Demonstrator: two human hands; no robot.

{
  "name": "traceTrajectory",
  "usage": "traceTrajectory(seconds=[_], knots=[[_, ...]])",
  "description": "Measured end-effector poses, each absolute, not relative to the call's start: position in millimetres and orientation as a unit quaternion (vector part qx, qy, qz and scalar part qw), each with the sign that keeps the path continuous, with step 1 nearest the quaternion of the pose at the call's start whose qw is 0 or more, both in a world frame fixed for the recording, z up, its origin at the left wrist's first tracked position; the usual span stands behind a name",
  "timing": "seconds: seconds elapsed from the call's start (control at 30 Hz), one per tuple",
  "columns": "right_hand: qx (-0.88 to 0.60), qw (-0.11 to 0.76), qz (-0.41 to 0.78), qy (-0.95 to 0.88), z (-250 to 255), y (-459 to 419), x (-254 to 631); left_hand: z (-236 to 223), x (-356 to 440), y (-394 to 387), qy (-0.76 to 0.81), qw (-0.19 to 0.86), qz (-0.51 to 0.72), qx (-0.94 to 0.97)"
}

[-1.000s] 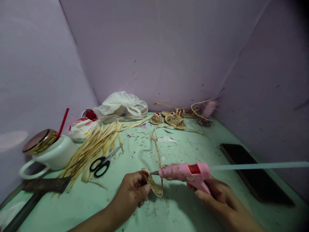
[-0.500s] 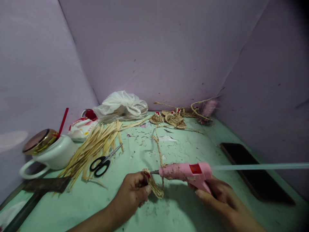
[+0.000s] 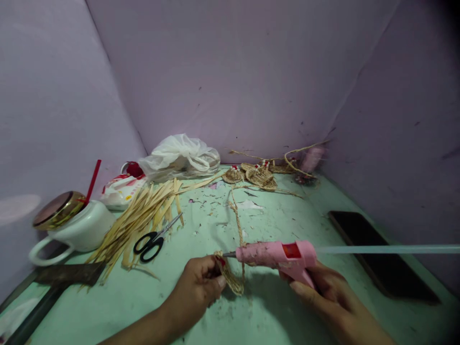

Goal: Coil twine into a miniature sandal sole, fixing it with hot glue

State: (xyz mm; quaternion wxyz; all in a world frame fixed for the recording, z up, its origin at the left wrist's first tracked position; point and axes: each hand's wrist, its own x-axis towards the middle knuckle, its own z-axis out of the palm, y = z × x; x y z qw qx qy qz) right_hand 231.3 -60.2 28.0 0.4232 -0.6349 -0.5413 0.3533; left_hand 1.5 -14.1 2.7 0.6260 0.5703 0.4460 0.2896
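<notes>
My left hand [image 3: 201, 282] is closed, pinching a small coiled piece of braided straw [image 3: 233, 281] with a bit of red on it near my fingers. From this piece a braided straw cord [image 3: 237, 223] runs away over the table. My right hand [image 3: 330, 297] wraps around the handle of a pink glue gun [image 3: 276, 254], which lies level and points left. Its metal nozzle touches or nearly touches the upper edge of the straw piece. A long clear glue stick [image 3: 388, 249] sticks out of the gun's back end. My right index finger is partly hidden behind the handle.
Left on the green table [image 3: 172, 297] are scissors [image 3: 151, 244], loose straw strips [image 3: 140, 211], a white cup [image 3: 89, 225] with a gold-rimmed lid, and a hammer-like tool [image 3: 68, 275]. A plastic bag [image 3: 183, 158] and coiled straw pieces [image 3: 260, 177] lie behind, a phone [image 3: 381, 256] at right.
The glue gun's nozzle has shifted very slightly up and left against the straw piece. Both hands keep their hold and almost the same place.
</notes>
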Motion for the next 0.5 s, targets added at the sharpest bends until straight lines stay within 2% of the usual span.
traceTrajectory(seconds=[0.1,0.37,0.5], knots=[[-0.615,0.444,0.406,-0.511,27.2,-60.8,230.2,3.8,2.0,-14.6,0.438,0.628,0.295,0.572],[-0.66,0.434,0.359,-0.496,18.5,-62.8,234.6,3.3,2.4,-13.6,0.442,0.625,0.299,0.569],[-0.643,0.438,0.379,-0.501,20.4,-60.7,233.7,1.1,0.9,-12.3,0.458,0.632,0.305,0.545]])
